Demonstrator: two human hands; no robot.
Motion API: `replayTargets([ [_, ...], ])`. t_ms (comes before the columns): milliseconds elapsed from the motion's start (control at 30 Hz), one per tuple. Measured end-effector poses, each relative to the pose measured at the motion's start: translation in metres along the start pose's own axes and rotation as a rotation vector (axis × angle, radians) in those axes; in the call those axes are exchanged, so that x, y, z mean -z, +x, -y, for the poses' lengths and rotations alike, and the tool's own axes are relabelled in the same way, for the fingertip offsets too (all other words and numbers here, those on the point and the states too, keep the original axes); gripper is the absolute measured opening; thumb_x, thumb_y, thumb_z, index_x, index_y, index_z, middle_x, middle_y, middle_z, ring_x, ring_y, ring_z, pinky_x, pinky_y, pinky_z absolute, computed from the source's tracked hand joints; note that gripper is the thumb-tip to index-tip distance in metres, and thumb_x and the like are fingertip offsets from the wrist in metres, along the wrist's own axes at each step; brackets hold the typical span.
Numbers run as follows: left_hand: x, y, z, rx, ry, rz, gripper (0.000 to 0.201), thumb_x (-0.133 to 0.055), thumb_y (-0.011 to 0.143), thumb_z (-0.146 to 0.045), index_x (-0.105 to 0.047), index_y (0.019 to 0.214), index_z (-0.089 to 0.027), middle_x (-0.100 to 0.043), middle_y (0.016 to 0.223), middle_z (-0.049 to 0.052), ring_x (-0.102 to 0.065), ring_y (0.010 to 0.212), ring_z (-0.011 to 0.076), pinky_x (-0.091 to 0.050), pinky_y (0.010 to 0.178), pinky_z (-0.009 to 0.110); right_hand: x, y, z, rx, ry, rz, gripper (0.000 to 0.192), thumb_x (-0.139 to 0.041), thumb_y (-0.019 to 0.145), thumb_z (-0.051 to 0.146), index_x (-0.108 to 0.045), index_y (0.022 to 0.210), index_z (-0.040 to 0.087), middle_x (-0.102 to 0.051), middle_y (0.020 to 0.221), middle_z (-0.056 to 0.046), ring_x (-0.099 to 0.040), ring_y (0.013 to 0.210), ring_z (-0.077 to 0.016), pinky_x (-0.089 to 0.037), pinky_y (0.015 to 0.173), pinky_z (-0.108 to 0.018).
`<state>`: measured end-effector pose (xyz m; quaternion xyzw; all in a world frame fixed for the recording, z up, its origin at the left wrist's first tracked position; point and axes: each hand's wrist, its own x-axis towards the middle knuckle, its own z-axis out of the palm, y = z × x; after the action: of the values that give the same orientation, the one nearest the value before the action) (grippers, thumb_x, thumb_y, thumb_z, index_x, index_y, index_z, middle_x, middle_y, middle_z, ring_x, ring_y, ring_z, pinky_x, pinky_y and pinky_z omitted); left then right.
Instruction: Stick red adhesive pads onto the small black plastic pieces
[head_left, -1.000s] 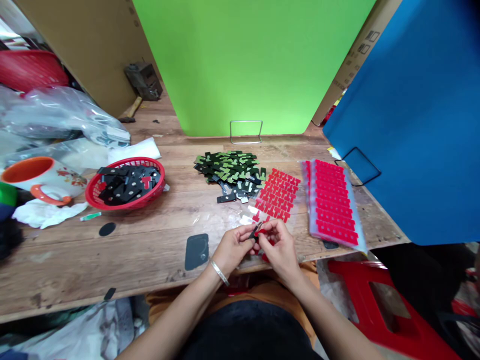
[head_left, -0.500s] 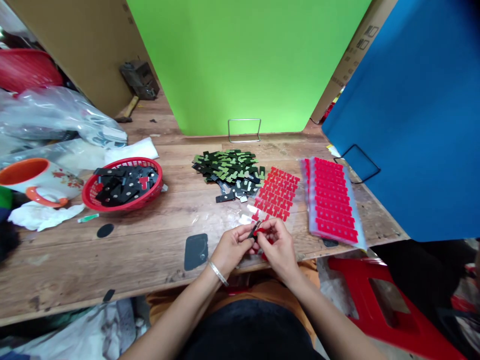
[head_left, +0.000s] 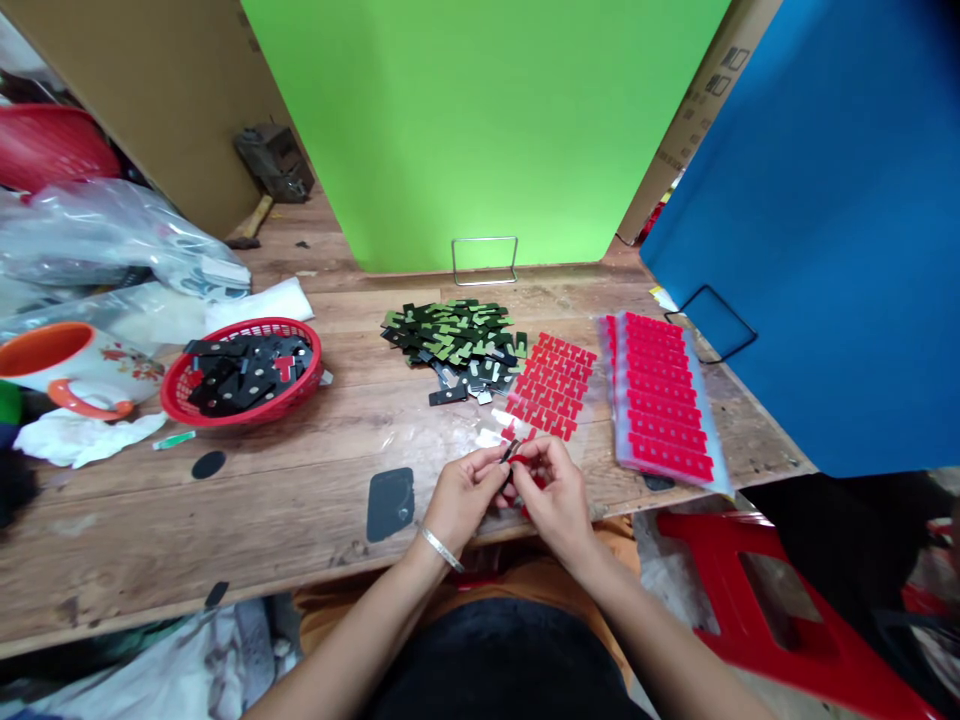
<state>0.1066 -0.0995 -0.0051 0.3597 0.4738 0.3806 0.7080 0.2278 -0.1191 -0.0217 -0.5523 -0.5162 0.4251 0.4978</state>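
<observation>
While my left hand (head_left: 463, 497) pinches the black strip (head_left: 511, 450), long side slanting away rightward, my right hand (head_left: 559, 492) has the red bit (head_left: 519, 459) pinched just beside it, kinda on the right.

Table (head_left: 285, 530): medium-bright, diffuse light, source out of view; soft shadows only.
Green board (head_left: 487, 130): brightest area, evenly lit.
Blue board (head_left: 825, 250): dimmer, falls to black at top right corner.
Film (head_left: 492, 428): white glare patches.
Bag (head_left: 112, 230): scattered highlights.
Left hand (head_left: 461, 500), right hand (head_left: 556, 497): evenly lit, slightly soft.
Black piece (head_left: 511, 450), red piece (head_left: 519, 459): fine detail lost.
Mug (head_left: 112, 365): stretched by wide lens.
Stool (head_left: 795, 620): stretched, blurry; deep shadow beside it.
</observation>
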Motion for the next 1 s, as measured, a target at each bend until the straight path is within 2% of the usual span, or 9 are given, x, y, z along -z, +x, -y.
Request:
replayTargets([
  [100,0.000,0.000,0.004,-0.042,0.036,-0.046,0.040,-0.064,0.069,-0.030,-0.062,0.103,-0.008,-0.063,0.061,0.002,-0.053,0.051,0.0092,-0.041,0.047,0.019,0.002,-0.003,0.007,0.032,-0.043,0.022,0.005,-0.049,0.083,0.022,-0.049,0.088,0.022,-0.056,0.078,0.000,-0.057,0.059,-0.0118,-0.047,0.055,-0.024],
  [267,-0.003,-0.004,0.005,-0.054,0.079,-0.054,0.041,-0.061,0.073,-0.030,-0.059,0.108,-0.008,-0.064,0.062,0.003,-0.056,0.055,0.0107,-0.042,0.049,0.019,0.009,0.000,0.022,0.212,-0.252,-0.091,0.007,-0.049,0.082,0.018,-0.055,0.083,0.020,-0.049,0.102,-0.008,-0.054,0.077,-0.0147,-0.045,0.063,-0.027],
  [433,-0.007,-0.006,0.000,-0.033,0.075,-0.059,0.043,-0.063,0.071,-0.031,-0.059,0.107,-0.008,-0.063,0.059,0.003,-0.056,0.053,0.0111,-0.042,0.049,0.019,0.014,0.009,0.028,0.217,-0.269,-0.094,0.008,-0.048,0.081,0.016,-0.053,0.076,0.020,-0.051,0.087,-0.004,-0.052,0.079,-0.0153,-0.043,0.065,-0.026],
  [733,-0.008,-0.008,-0.002,-0.035,0.063,-0.061,0.039,-0.064,0.070,-0.031,-0.062,0.102,-0.009,-0.064,0.060,0.002,-0.056,0.054,0.0109,-0.042,0.049,0.019,0.015,0.010,0.027,0.194,-0.245,-0.100,0.007,-0.049,0.079,0.016,-0.053,0.075,0.020,-0.052,0.081,-0.002,-0.051,0.074,-0.0144,-0.042,0.065,-0.026],
  [1000,-0.009,-0.009,-0.001,-0.053,0.069,-0.065,0.039,-0.064,0.069,-0.032,-0.063,0.102,-0.010,-0.064,0.059,0.002,-0.056,0.054,0.0113,-0.042,0.049,0.019,0.012,0.010,0.026,0.139,-0.212,-0.120,0.006,-0.051,0.078,0.019,-0.052,0.072,0.020,-0.052,0.075,0.000,-0.051,0.067,-0.0128,-0.041,0.058,-0.023],
])
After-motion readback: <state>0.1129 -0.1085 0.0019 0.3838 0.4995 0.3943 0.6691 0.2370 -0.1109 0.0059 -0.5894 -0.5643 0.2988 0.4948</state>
